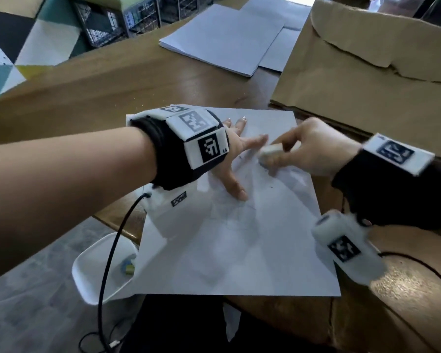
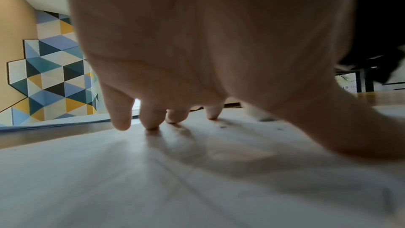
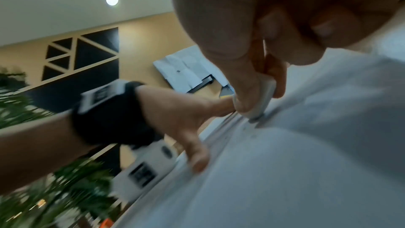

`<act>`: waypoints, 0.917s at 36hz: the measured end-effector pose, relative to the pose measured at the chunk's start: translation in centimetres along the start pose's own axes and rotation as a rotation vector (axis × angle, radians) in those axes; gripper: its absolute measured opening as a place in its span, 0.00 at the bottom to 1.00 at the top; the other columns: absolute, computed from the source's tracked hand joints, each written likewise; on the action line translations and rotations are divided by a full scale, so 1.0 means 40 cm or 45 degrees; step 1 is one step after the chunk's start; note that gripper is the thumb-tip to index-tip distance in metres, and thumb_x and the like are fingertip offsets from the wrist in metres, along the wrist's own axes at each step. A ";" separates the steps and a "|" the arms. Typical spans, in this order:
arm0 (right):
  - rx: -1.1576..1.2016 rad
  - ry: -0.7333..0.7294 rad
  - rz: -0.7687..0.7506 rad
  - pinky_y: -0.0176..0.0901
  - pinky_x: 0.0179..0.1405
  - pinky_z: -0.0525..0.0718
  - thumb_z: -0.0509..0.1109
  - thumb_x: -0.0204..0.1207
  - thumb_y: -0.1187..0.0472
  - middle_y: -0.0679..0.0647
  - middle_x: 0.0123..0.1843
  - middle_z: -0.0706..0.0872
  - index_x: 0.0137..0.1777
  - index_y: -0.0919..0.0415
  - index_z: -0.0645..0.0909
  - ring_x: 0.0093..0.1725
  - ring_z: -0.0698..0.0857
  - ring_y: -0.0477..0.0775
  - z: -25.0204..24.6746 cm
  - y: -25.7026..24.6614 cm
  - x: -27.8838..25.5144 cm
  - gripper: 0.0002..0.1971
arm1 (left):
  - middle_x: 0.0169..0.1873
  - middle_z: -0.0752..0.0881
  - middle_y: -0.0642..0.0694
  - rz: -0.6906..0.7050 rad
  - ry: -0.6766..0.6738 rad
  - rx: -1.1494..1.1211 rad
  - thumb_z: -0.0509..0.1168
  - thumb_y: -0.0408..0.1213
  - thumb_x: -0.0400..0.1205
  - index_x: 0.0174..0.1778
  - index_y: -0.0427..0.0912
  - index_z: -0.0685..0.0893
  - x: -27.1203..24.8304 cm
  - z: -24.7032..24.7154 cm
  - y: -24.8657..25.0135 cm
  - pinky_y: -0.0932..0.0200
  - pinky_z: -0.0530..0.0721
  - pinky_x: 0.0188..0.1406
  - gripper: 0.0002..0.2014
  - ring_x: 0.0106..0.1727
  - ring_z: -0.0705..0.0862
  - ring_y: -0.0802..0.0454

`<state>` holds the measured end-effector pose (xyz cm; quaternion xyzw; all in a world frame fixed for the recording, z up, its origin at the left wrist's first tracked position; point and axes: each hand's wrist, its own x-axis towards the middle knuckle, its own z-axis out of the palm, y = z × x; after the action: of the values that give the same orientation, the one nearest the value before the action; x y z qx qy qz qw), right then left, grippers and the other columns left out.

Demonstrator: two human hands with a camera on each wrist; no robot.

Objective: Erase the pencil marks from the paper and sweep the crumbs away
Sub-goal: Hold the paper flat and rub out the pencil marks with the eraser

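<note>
We are erasing: our right hand is pinching the eraser against the paper on the table, while our left hand's spread fingers are pressing it flat. Faint marks remain; sweeping crumbs probably comes next.

The left hand lay spread flat on the paper, fingers straight. Just beside its fingertips the right hand pinched a white eraser against the sheet. A brown envelope and a paper stack lay farther back on the wooden table.
</note>
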<state>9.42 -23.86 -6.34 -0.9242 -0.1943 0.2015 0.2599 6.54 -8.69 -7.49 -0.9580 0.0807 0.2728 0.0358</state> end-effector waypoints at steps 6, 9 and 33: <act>-0.076 -0.204 0.058 0.45 0.55 0.80 0.79 0.65 0.51 0.58 0.51 0.90 0.42 0.53 0.90 0.51 0.85 0.55 -0.004 0.002 -0.028 0.09 | 0.81 0.31 0.40 -0.016 -0.016 0.046 0.70 0.67 0.64 0.79 0.61 0.29 0.006 -0.002 0.005 0.40 0.48 0.81 0.62 0.84 0.40 0.38; 0.034 -0.025 0.119 0.37 0.39 0.76 0.79 0.65 0.49 0.54 0.39 0.86 0.44 0.59 0.90 0.40 0.80 0.47 -0.014 -0.003 0.019 0.14 | 0.82 0.32 0.39 -0.010 -0.009 0.051 0.71 0.67 0.64 0.79 0.61 0.30 0.006 -0.003 0.003 0.40 0.48 0.80 0.62 0.84 0.41 0.38; -0.147 -0.123 -0.084 0.43 0.43 0.76 0.77 0.67 0.52 0.65 0.48 0.89 0.45 0.66 0.89 0.46 0.85 0.55 0.030 -0.035 -0.059 0.16 | 0.82 0.34 0.40 0.014 0.040 0.021 0.69 0.71 0.63 0.80 0.59 0.31 0.005 0.009 -0.009 0.38 0.47 0.80 0.62 0.84 0.41 0.39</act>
<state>6.50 -23.36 -5.83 -0.9199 -0.2482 0.2258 0.2031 6.58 -8.33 -7.91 -0.9614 0.0886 0.2574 0.0410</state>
